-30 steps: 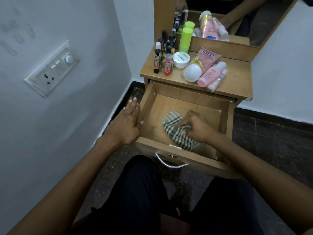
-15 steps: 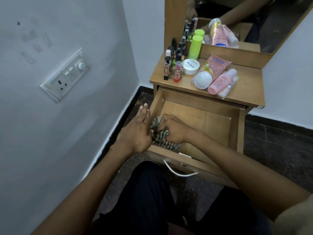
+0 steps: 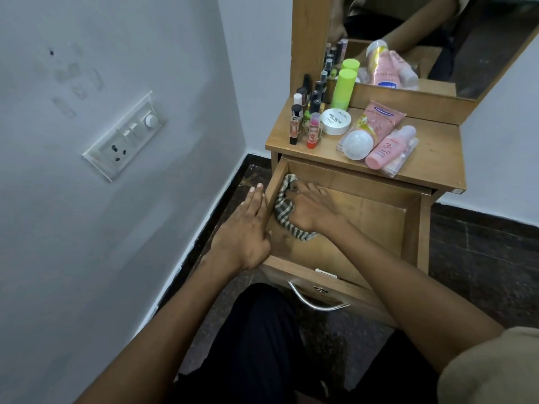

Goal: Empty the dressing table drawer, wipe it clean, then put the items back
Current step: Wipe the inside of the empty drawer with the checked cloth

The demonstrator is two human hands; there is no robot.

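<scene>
The wooden drawer (image 3: pixel 411 228) is pulled out, with nothing inside but a green-and-white checked cloth (image 3: pixel 284 209). My right hand (image 3: pixel 310 209) presses the bunched cloth against the drawer's inner left wall, fingers curled over it. My left hand (image 3: pixel 248 228) rests flat with straight fingers on the drawer's left side rim, its thumb inside. The cosmetics stand on the tabletop (image 3: pixel 437 153): pink tubes (image 3: pixel 388 147), a white jar (image 3: pixel 335 121), a green bottle (image 3: pixel 345 88) and several small bottles (image 3: pixel 304 118).
A wall with a switch and socket plate (image 3: pixel 125 135) runs close on the left. The mirror (image 3: pixel 423 42) rises behind the tabletop. A metal handle (image 3: pixel 315 301) sticks out of the drawer front above my dark-trousered knees. Dark tiled floor lies to the right.
My right hand has pushed the cloth from the drawer's middle to the left wall and then further back along it. My left hand has stayed on the left rim.
</scene>
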